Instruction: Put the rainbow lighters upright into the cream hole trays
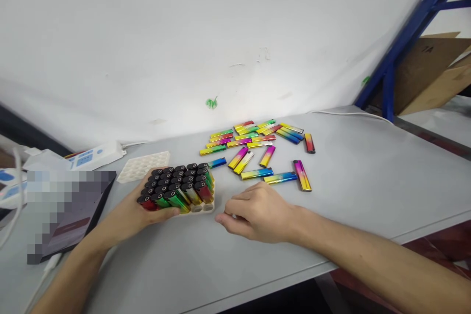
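Note:
My left hand (132, 211) is closed around the left side of a white holder (211, 206), its thumb along the front. Rows of lighters (176, 184) stand upright in the holder, black ends up, with metallic red, green, silver and yellow bodies. Two holes at its front right corner show no lighter. Just right of the holder, my right hand (257, 213) hovers low over the table with curled fingers. Its palm side is hidden, so I cannot tell whether it holds anything. Nearest beyond it lie a blue-yellow lighter (256, 173) and another blue-yellow lighter (280, 178).
Several loose lighters (239, 143) lie scattered on the grey table (353, 171) towards the wall. A second white holder (145, 164) lies behind my left hand. At left are a tablet (77, 221), a power strip (97, 154) and cables. Cardboard (427, 68) leans beyond a blue frame (388, 88).

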A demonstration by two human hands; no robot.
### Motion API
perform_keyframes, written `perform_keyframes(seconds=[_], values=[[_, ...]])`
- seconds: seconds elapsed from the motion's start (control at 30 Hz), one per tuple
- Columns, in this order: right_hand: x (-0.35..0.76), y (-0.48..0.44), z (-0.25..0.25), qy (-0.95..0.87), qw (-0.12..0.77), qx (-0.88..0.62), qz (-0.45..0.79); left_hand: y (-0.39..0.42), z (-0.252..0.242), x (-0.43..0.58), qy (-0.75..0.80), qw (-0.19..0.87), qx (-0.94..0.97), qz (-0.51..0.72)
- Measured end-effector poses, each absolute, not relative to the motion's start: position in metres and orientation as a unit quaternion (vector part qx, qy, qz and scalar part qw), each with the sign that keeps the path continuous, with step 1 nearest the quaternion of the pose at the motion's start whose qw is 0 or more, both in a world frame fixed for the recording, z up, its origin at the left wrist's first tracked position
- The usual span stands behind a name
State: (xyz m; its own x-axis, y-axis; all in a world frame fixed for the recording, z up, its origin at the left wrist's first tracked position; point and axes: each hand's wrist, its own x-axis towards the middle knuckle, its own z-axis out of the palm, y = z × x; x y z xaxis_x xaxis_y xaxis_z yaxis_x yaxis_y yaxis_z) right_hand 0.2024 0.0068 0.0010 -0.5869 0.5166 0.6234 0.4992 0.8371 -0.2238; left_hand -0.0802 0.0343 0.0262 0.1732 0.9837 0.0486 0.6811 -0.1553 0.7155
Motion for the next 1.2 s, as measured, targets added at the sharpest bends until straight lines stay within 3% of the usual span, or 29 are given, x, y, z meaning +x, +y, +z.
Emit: perform_keyframes(seconds=[0.6, 1.2], values=[[0.203, 0.007, -0.001, -0.884, 0.375, -0.277, 0.016, 0.048, 0.011, -0.100, 0.569, 0.345, 0.709, 0.236], [0.202, 0.008, 0.000, -0.887, 0.364, -0.284, 0.020, 0.048, 0.010, -0.104, 0.571, 0.332, 0.715, 0.230]])
